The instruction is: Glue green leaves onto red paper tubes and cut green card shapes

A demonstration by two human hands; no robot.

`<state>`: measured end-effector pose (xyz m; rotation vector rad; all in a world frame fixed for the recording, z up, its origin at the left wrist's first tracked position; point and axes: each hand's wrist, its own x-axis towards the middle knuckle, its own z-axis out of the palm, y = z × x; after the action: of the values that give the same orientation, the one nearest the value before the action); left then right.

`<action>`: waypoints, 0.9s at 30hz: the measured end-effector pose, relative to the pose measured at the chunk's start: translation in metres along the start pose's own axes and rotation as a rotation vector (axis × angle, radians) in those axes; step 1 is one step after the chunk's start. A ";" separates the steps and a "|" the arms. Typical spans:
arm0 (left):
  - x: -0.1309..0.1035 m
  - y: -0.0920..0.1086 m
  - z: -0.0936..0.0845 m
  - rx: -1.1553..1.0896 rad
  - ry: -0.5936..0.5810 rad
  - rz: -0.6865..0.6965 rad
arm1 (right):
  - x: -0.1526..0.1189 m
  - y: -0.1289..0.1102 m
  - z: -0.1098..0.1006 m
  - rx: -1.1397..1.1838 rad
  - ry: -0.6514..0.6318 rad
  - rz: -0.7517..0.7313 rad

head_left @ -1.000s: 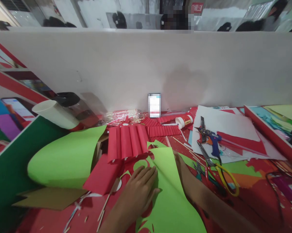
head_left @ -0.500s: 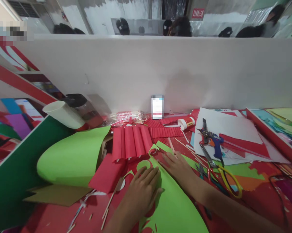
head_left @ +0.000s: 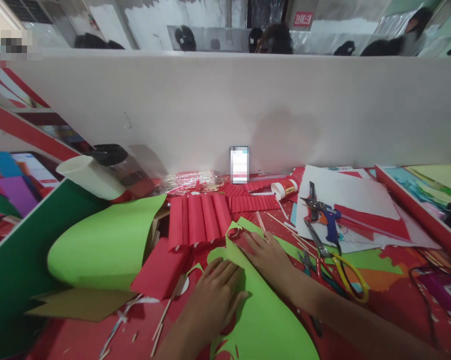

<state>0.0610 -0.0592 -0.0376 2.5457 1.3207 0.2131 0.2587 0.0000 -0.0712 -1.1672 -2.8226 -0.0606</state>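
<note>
A bright green paper sheet (head_left: 270, 320), with curved cutouts along its left side, lies across the red table in the lower middle. My left hand (head_left: 219, 295) rests flat on its left edge, fingers extended and near a green rounded piece. Further right, my right hand (head_left: 266, 255) lies palm down on the sheet's upper part, fingers spread. Neither hand grips anything visible. Pleated red paper (head_left: 198, 220) sits just beyond my left hand. Thin wooden sticks (head_left: 285, 222) lie past my right hand.
At right are yellow-handled scissors (head_left: 351, 277), a blue glue gun (head_left: 330, 222) and white paper (head_left: 345, 190). A phone (head_left: 240, 165) leans against the partition. At left stand a rolled green sheet (head_left: 105, 245), a white cup (head_left: 92, 175) and a green panel (head_left: 33, 250).
The view has shifted slightly, so most things appear a little further left. Both hands stay on the green sheet, with only slight movement of the right fingers near its top.
</note>
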 end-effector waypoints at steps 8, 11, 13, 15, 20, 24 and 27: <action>0.002 0.002 -0.001 0.035 0.048 0.009 | 0.001 0.033 -0.021 0.158 0.059 0.070; 0.000 -0.001 0.005 0.067 0.055 0.018 | -0.010 0.049 -0.049 0.392 0.254 0.207; -0.001 -0.001 0.008 0.077 0.048 0.019 | -0.018 0.052 -0.069 0.469 0.503 0.302; 0.000 -0.001 0.010 0.077 0.043 0.016 | -0.026 0.045 -0.086 0.483 0.714 0.274; 0.002 0.000 0.010 0.051 0.024 0.009 | -0.026 0.009 -0.091 0.461 0.539 -0.070; 0.003 0.001 0.012 0.048 0.021 -0.010 | -0.019 -0.003 -0.060 0.343 0.101 -0.066; 0.003 0.001 0.013 0.048 0.047 0.000 | -0.019 0.000 -0.038 0.272 -0.021 -0.036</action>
<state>0.0669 -0.0595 -0.0499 2.5950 1.3592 0.2454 0.2741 -0.0158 -0.0353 -1.0620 -2.7567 0.3251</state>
